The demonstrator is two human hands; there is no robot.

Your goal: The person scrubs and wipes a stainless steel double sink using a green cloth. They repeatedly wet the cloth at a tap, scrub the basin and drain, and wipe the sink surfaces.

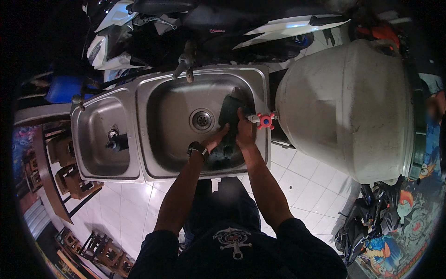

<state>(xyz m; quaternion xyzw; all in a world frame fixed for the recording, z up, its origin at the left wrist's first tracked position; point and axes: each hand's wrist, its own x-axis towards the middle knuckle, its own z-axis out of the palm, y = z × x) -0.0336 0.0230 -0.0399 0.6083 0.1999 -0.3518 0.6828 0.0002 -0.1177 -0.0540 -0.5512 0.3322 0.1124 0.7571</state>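
Observation:
My left hand (216, 138), with a dark watch (198, 150) on its wrist, grips the near left edge of a dark, flattish item (230, 108). My right hand (246, 129) holds the same item from the right, thumb along its top side. What exactly the item is cannot be made out. It is held in the right part of the larger steel sink basin (170, 101), beside the drain (202, 120). Just right of my right hand is the red-handled tap (266, 121) of a large whitish plastic drum (313, 111). Fingers beneath the item are hidden.
A smaller basin (101, 153) on the left contains a dark cylindrical object (120, 142). Metal faucets (186, 64) stand along the far rim. Beyond the sink is a parked motorcycle (278, 29). Wooden stools (78, 181) stand left, and black bags or gear (355, 219) lie lower right.

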